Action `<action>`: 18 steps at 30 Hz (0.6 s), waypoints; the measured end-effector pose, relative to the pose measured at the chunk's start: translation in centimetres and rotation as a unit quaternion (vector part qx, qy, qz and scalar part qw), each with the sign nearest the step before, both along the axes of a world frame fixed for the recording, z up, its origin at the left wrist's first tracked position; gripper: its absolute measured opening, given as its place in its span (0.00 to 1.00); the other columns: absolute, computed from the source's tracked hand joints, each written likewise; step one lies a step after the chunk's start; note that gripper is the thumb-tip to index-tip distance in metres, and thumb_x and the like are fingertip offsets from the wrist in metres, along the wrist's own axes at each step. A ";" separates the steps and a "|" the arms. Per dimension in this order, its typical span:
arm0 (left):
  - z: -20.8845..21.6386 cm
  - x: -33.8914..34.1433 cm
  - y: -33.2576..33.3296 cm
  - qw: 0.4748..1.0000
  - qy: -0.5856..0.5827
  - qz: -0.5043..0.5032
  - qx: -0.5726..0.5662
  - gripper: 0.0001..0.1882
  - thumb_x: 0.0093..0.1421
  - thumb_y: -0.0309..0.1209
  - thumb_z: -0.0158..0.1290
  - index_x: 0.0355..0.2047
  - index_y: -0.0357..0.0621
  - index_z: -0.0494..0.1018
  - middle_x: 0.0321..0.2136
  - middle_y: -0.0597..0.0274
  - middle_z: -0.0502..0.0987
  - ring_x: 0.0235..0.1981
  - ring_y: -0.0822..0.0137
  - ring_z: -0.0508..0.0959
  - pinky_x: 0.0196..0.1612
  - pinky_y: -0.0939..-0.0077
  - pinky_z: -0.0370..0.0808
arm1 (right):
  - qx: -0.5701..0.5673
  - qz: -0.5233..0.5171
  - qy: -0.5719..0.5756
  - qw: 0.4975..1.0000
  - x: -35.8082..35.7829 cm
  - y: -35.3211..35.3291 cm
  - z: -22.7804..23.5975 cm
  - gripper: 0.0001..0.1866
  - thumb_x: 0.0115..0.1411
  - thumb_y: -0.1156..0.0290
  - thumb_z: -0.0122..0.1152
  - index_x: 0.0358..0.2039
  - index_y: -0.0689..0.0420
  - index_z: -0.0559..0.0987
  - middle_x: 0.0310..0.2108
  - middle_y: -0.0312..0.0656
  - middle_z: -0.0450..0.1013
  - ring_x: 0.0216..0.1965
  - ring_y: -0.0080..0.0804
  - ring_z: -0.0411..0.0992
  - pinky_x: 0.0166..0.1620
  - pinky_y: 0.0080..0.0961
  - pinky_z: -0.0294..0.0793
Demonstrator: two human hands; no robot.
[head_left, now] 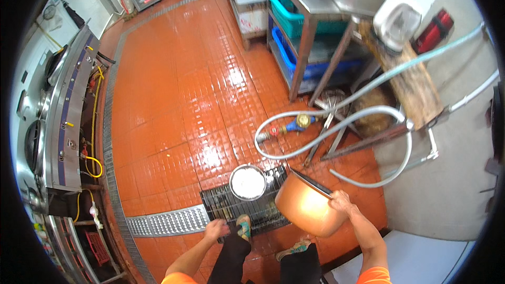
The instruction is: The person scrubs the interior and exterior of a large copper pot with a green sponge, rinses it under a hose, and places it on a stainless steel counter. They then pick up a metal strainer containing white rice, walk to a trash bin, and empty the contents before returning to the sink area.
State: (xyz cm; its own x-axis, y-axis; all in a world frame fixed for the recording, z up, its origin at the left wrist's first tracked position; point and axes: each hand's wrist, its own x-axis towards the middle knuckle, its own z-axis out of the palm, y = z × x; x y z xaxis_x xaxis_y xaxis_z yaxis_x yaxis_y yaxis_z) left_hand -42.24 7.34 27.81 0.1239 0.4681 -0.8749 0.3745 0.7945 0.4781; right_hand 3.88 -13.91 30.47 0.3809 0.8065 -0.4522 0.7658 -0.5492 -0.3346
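Observation:
On the right, my right hand (341, 201) grips the dark rim of a large copper-orange pot (310, 208). The pot is tilted, its mouth turned away from me and its inside hidden. It is beside a black floor grate (223, 202). A round metal basin (248, 182) with something white in it stands on the grate, left of the pot; I cannot make out the contents. My left hand (215, 229) hovers by my left knee, apart from the basin. Its fingers are blurred, and I see no object in them.
A grey hose (336, 152) loops across the right side below a steel worktable (342, 2). Teal (286, 16) and blue baskets (284, 50) fill its shelves. A stove row (68, 105) lines the left. The orange tile floor (173, 84) shines with wet patches.

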 end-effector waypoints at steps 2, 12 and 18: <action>1.6 -10.3 -1.1 0.992 0.036 0.104 0.056 0.11 0.56 0.33 0.52 0.31 0.36 0.73 0.19 0.57 0.74 0.17 0.62 0.75 0.20 0.70 0.75 | -0.039 -0.038 0.020 0.998 -0.5 1.4 6.0 0.08 0.43 0.67 0.52 0.17 0.53 0.79 0.22 0.52 0.74 0.30 0.51 0.74 0.36 0.43 0.73; 13.5 -33.0 -7.6 0.932 0.069 0.336 -0.116 0.07 0.55 0.28 0.42 0.29 0.37 0.69 0.18 0.50 0.73 0.15 0.55 0.76 0.15 0.67 0.74 | 0.007 -0.061 -0.099 0.993 -2.4 -0.3 19.2 0.10 0.45 0.73 0.49 0.22 0.56 0.80 0.23 0.54 0.73 0.27 0.51 0.73 0.30 0.39 0.71; 15.1 -34.3 -4.5 0.937 0.043 0.341 -0.064 0.10 0.59 0.31 0.39 0.33 0.40 0.68 0.24 0.47 0.75 0.22 0.49 0.78 0.22 0.58 0.77 | 0.030 -0.159 -0.158 0.974 -5.4 5.5 22.5 0.09 0.44 0.75 0.47 0.17 0.60 0.78 0.23 0.59 0.72 0.30 0.56 0.73 0.35 0.43 0.73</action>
State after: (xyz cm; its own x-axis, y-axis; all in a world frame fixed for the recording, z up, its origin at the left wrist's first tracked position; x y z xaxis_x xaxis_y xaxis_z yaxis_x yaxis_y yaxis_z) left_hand -76.56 2.86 42.88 -0.2395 0.3026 -0.9226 -0.2091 0.9118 0.3533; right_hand -1.56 -8.37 52.98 0.7288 0.6457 -0.2277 0.6296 -0.7627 -0.1478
